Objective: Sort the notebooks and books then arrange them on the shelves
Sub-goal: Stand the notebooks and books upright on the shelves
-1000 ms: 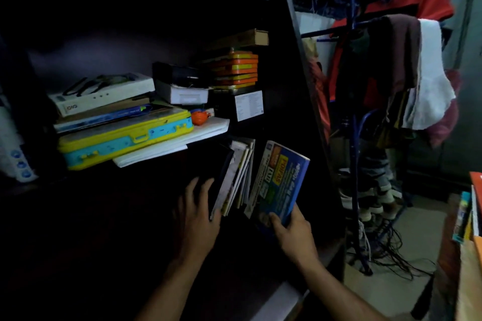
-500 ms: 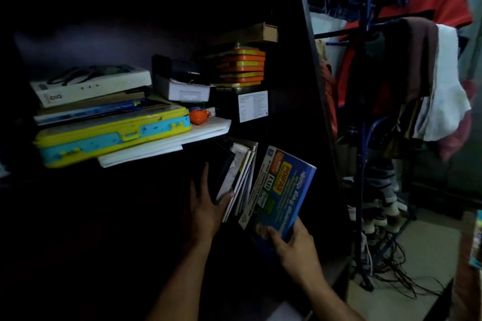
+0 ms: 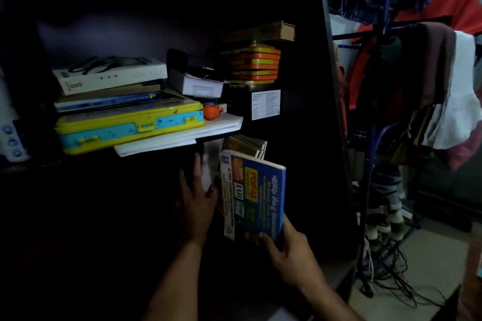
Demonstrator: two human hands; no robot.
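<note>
Blue, glossy and thin, the paperback book [image 3: 257, 197] stands nearly upright on the dim lower shelf, its bottom corner pinched by the right hand [image 3: 289, 253]. Flat, straight fingers of the left hand [image 3: 197, 199] press the standing books [image 3: 245, 146] aside. Shelving seems under way; next, slide it into the gap.

Dim, bluish light from the right; shelf interior [image 3: 130, 216] nearly black, edges bowed, slight motion blur.

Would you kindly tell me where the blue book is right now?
In the head view, the blue book stands lower-centre, gripped by the right hand, beside the upright books under the shelf.
</note>
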